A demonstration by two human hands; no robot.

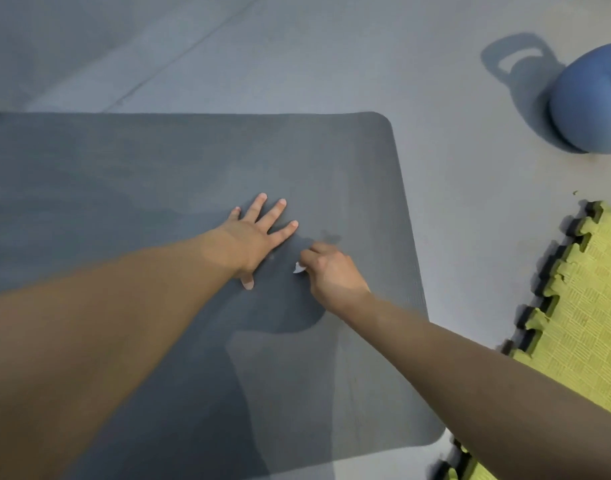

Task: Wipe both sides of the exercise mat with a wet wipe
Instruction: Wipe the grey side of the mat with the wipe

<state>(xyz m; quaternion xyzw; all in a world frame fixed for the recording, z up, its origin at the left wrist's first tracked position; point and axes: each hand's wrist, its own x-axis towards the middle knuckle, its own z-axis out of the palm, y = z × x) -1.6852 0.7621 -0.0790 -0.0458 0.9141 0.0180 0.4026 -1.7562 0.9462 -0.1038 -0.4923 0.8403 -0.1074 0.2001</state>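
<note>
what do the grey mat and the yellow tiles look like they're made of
Mat: probably foam or rubber, matte dark grey with a fine ribbed texture and rounded corners. Tiles: likely soft foam, yellow-green with a woven-looking embossed pattern and interlocking puzzle edges.

A single head-worn view looks forward and steeply down from close above the dark mat (158, 168) on the floor (470, 202), both forearms reaching in from the bottom edge

Grey floor (453, 174) with dark exercise mat (158, 168), blue kettlebell (595, 109), yellow-green foam tiles (588, 306).
</note>
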